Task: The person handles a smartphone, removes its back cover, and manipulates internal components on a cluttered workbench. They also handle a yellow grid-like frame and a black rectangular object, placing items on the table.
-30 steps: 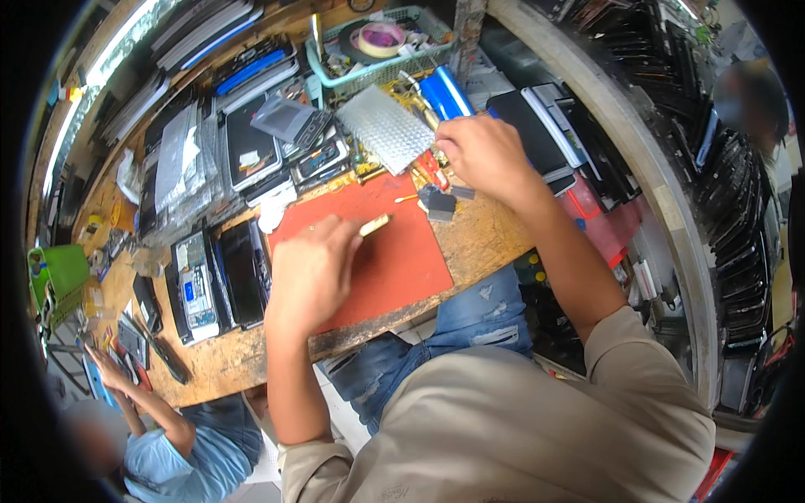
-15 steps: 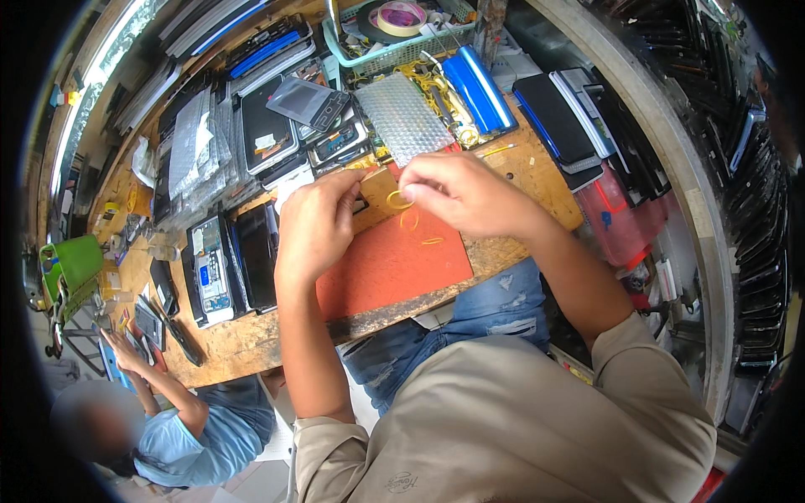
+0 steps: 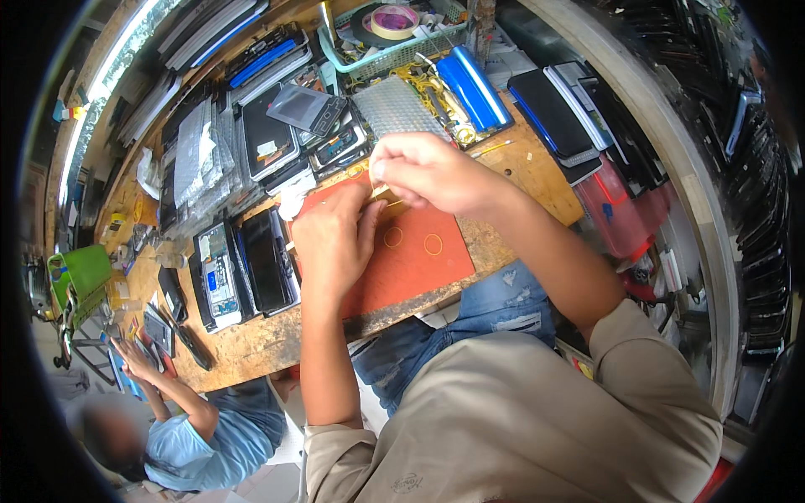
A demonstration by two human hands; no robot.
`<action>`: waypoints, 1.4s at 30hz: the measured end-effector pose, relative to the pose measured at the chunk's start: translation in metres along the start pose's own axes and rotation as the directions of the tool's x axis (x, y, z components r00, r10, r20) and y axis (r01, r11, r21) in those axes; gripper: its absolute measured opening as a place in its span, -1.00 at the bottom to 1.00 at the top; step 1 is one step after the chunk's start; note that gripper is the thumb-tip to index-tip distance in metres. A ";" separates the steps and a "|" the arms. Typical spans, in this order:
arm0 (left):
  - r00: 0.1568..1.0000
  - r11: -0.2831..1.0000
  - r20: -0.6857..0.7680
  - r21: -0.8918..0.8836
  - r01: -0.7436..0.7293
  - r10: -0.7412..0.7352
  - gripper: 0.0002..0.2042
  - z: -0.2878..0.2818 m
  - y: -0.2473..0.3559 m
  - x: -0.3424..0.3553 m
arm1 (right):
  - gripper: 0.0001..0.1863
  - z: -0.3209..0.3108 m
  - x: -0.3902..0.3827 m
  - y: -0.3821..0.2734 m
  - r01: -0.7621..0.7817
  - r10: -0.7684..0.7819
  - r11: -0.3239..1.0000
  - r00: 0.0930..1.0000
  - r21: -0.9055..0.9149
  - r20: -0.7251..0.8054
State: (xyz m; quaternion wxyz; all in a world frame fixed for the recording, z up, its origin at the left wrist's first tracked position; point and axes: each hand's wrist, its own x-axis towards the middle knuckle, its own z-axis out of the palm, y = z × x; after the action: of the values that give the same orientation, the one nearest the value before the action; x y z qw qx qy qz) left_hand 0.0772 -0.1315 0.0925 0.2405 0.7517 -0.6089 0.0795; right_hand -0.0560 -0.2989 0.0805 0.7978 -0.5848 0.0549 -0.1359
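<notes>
My left hand is closed round a small tan object over the red mat, its ends partly hidden by my fingers. Just above and right of it my right hand is pinched at that object; a thin yellow band seems to be between the fingers, though its exact hold is unclear. Two loose yellow rubber bands lie on the mat below my hands. An opened device with exposed circuitry and a dark-screened device lie beside the mat on the left.
Stacked devices, bubble wrap, a shiny blue object and a basket fill the back. Dark device stacks stand right. A co-worker sits at the lower left, hands at the bench.
My right hand has come from the upper right to meet my left hand over the mat. Yellow bands have appeared on the mat, now lying as separate loops.
</notes>
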 end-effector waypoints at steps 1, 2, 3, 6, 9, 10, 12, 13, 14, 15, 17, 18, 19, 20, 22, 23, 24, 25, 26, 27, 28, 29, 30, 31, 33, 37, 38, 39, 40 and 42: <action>0.999 0.999 0.014 0.023 -0.031 0.030 -0.78 -0.003 -0.001 -0.001 | -0.86 -0.001 0.010 0.003 -0.029 0.002 0.958 0.996 -0.285 -0.094; 0.999 0.994 -0.033 -0.107 0.040 -0.043 -0.80 -0.008 -0.003 -0.003 | -0.84 -0.001 0.022 0.006 -0.090 0.027 0.936 0.982 -0.340 -0.185; 0.991 0.967 -0.074 -0.238 0.090 -0.111 -0.81 -0.015 -0.009 -0.003 | -0.84 -0.007 0.016 0.007 -0.074 0.062 0.970 0.996 -0.230 -0.058; 0.876 0.629 -0.118 -0.741 0.236 -0.467 -0.79 -0.044 -0.036 -0.002 | -0.85 -0.025 -0.008 0.001 -0.267 0.294 0.952 0.934 -0.149 0.205; 0.807 0.511 -0.081 -0.810 0.289 -0.585 -0.81 -0.056 -0.055 -0.004 | -0.77 -0.015 -0.019 -0.005 0.080 0.060 0.749 0.980 -0.658 0.188; 0.812 0.503 -0.032 -0.799 0.330 -0.583 -0.81 -0.055 -0.057 -0.004 | -0.72 -0.006 -0.019 -0.008 0.216 -0.105 0.497 0.976 -0.841 0.189; 0.807 0.424 -0.013 -0.856 0.296 -0.590 -0.81 -0.044 -0.058 0.002 | -0.37 0.014 -0.023 -0.014 0.243 -0.289 0.253 0.943 -0.936 0.166; 0.802 0.405 0.052 -0.843 0.355 -0.595 -0.81 -0.042 -0.059 0.005 | -0.31 0.028 -0.021 -0.014 0.289 -0.432 0.182 0.882 -0.940 0.188; 0.821 0.426 0.073 -0.827 0.367 -0.566 -0.84 -0.036 -0.055 0.006 | -0.27 0.036 -0.019 -0.016 0.344 -0.547 0.117 0.805 -0.932 0.229; 0.840 0.375 0.247 -0.808 0.453 -0.483 -0.86 -0.037 -0.055 0.007 | -0.24 0.042 -0.015 -0.016 0.368 -0.524 0.109 0.811 -0.923 0.261; 0.816 0.318 0.533 -0.752 0.578 -0.224 -0.87 -0.036 -0.049 0.004 | -0.29 0.043 -0.006 -0.017 0.420 -0.411 0.180 0.854 -0.890 0.320; 0.787 0.212 0.616 -0.764 0.609 -0.040 -0.87 -0.037 -0.046 0.002 | -0.44 0.032 -0.006 -0.019 0.311 -0.150 0.441 0.950 -0.842 0.273; 0.778 0.249 0.627 -0.746 0.617 -0.047 -0.86 -0.036 -0.042 -0.001 | -0.54 0.024 0.001 -0.019 0.244 -0.062 0.660 0.960 -0.711 0.272; 0.770 0.264 0.638 -0.739 0.620 -0.022 -0.86 -0.034 -0.037 -0.004 | -0.65 0.016 0.004 -0.017 0.123 0.035 0.822 0.964 -0.556 0.264; 0.806 0.422 0.568 -0.698 0.579 -0.167 -0.82 -0.038 -0.033 -0.005 | -0.83 0.000 -0.005 -0.010 0.082 -0.050 0.938 0.994 -0.338 0.101; 0.799 0.488 0.530 -0.638 0.596 -0.283 -0.80 -0.037 -0.030 -0.003 | -0.82 -0.008 -0.013 -0.007 0.142 -0.086 0.798 0.989 -0.586 0.121; 0.811 0.554 0.469 -0.594 0.583 -0.351 -0.78 -0.036 -0.026 -0.002 | -0.80 -0.015 -0.021 -0.005 0.251 -0.151 0.594 0.968 -0.764 0.200; 0.860 0.688 0.374 -0.522 0.504 -0.346 -0.77 -0.033 -0.022 0.000 | -0.83 -0.015 -0.033 0.002 0.249 -0.120 0.501 0.968 -0.829 0.218; 0.879 0.793 0.289 -0.387 0.470 -0.380 -0.75 -0.031 -0.018 0.001 | -0.85 -0.010 -0.047 0.010 0.273 -0.107 0.394 0.962 -0.877 0.251; 0.896 0.850 0.257 -0.304 0.430 -0.361 -0.74 -0.030 -0.015 -0.001 | -0.87 -0.003 -0.058 0.017 0.241 -0.017 0.278 0.969 -0.930 0.246; 0.918 0.912 0.234 -0.184 0.366 -0.321 -0.76 -0.030 -0.012 -0.003 | -0.88 0.001 -0.067 0.022 0.267 -0.106 0.227 0.963 -0.936 0.249; 0.922 0.931 0.227 -0.116 0.345 -0.314 -0.76 -0.034 -0.013 -0.007 | -0.89 0.007 -0.075 0.024 0.234 -0.121 0.174 0.969 -0.956 0.216; 0.927 0.946 0.234 -0.073 0.317 -0.293 -0.74 -0.038 -0.014 -0.013 | -0.89 0.012 -0.080 0.025 0.206 -0.142 0.128 0.972 -0.970 0.187; 0.916 0.932 0.233 -0.081 0.353 -0.327 -0.69 -0.044 -0.018 -0.018 | -0.90 0.016 -0.082 0.024 0.146 -0.103 0.059 0.985 -0.988 0.140; 0.859 0.871 0.276 -0.120 0.476 -0.431 -0.61 -0.056 -0.029 -0.028 | -0.89 0.023 -0.078 0.019 0.143 -0.161 0.203 0.981 -0.969 0.111; 0.883 0.783 0.321 -0.421 0.458 -0.344 -0.54 -0.059 -0.041 -0.041 | -0.87 0.054 -0.047 0.023 0.258 -0.340 0.510 0.937 -0.820 0.083; 0.896 0.818 0.313 -0.391 0.423 -0.314 -0.63 -0.057 -0.040 -0.043 | -0.86 0.063 -0.035 0.028 0.283 -0.397 0.468 0.914 -0.837 0.087; 0.905 0.855 0.292 -0.331 0.400 -0.310 -0.70 -0.054 -0.037 -0.045 | -0.86 0.072 -0.021 0.033 0.303 -0.453 0.423 0.887 -0.854 0.090; 0.924 0.888 0.248 -0.290 0.356 -0.290 -0.75 -0.051 -0.034 -0.046 | -0.85 0.077 -0.012 0.036 0.321 -0.503 0.372 0.859 -0.871 0.101; 0.928 0.845 0.130 -0.386 0.371 -0.348 -0.82 -0.040 -0.026 -0.046 | -0.89 0.084 -0.007 0.037 0.327 -0.533 0.294 0.836 -0.898 0.130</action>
State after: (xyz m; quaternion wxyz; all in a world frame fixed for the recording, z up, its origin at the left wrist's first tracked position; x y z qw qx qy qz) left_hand 0.0979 -0.0689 0.1018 0.3841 0.7882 -0.4670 -0.1150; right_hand -0.0364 -0.2098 0.0709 0.2852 -0.8911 0.0360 -0.3511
